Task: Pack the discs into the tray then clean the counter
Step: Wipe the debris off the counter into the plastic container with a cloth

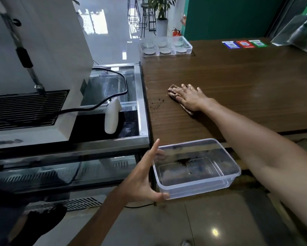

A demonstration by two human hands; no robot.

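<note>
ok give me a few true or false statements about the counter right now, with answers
1. The right hand presses flat on a brown cloth on the brown wooden counter. True.
2. The left hand holds a metal bowl. False: it holds a clear rectangular plastic container at the counter's edge.
3. That container holds dark crumbs. True.
4. The clear compartment tray is empty. False: grey round discs sit in its compartments.
5. The counter is crumb-free. False: dark specks lie beside the cloth.

The wooden counter [238,89] bears a cloth [173,92] under the right hand [190,98], dark crumbs [157,103] just left of it, and a clear tray [165,47] far beyond.
</note>
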